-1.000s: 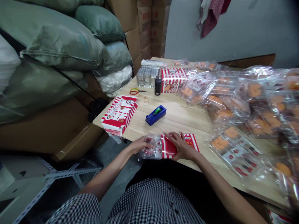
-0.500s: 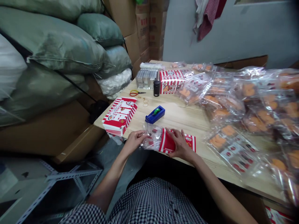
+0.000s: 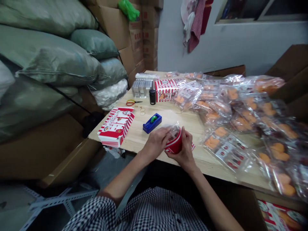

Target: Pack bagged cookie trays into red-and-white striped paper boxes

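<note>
Bowing around the curve of the right hand [image 3: 184, 149], 1 red cardboard box with white-striped edges [image 3: 177, 147] sits near the front edge of the pale wooden table [image 3: 168, 117]; the right grip is closed around its sides, thumb and fingers spread apart by its width, and covers much of the far end. The left hand [image 3: 157, 142] meets the box's mouth, where part of 1 crinkled clear plastic bag [image 3: 173, 132] shows; its contents are too blurred to name. The left fingertips are obscured there, so I cannot tell whether that grip pinches the bag or only presses it. Beyond the hands stands 1 blue tape dispenser [image 3: 152, 123] holding 1 green roll [image 3: 153, 119]. To the left lies 1 stack of flat red-and-white cardboard boxes [image 3: 116, 126], its layers too fine to count. Farther back are 1 pair of red-and-yellow-handled scissors [image 3: 131, 102], 1 black cylindrical container [image 3: 152, 97], contents hidden, and 1 formed red-and-white striped box [image 3: 166, 90]. On the right, clear plastic packets with orange pieces [image 3: 220, 131] overlap too much to count. Below the table, red-and-white printed packaging [image 3: 281, 215] is partly cut off.
</note>
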`<state>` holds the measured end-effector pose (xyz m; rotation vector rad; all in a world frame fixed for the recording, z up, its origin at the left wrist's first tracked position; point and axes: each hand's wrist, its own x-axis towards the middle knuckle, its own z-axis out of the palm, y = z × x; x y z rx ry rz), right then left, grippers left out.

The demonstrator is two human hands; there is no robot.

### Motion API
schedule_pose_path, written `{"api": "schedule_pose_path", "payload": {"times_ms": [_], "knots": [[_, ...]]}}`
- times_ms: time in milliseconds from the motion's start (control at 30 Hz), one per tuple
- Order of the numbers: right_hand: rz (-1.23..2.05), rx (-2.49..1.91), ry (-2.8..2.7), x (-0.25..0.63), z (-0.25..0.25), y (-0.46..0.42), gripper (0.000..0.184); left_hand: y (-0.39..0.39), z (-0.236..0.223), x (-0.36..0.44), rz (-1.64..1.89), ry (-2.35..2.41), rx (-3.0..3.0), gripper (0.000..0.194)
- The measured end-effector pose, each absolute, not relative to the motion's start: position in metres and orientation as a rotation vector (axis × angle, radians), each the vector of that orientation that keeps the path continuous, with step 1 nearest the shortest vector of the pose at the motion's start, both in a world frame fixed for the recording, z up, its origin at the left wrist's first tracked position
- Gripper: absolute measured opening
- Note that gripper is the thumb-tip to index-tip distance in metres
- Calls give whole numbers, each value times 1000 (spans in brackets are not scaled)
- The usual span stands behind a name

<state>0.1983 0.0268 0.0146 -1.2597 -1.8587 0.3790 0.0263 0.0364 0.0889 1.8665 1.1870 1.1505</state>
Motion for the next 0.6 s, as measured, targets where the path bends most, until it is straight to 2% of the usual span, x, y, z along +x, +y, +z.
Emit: {"api": "schedule_pose_path", "payload": {"times_ms": [100,167,233,333,367,467,500,600], "knots": [[369,-1369,-1532,196,25,18,133,27,105,44,1512,1111,1693,63],[336,-1437,-1346,193,24,9,134,24,101,55,1548,1074,1516,83],[343,-1456,-1238,190,17,0,130,26,86,62,1369,984,1388,77],[510,-1394,-1128,197,6,-7,126,36,58,66,1087,824,1328,48],[582,-1351,-1083,203,4,-7,116,40,51,65,1060,797,1338,45],[814,-1183,-900,224,12,1,57,45,44,62,1060,770,1382,54],[896,-1126,-834,229,18,4,45,45,45,61,1054,759,1375,57],[1029,-1023,-697,234,35,12,28,39,52,66,1060,754,1306,54]]}}
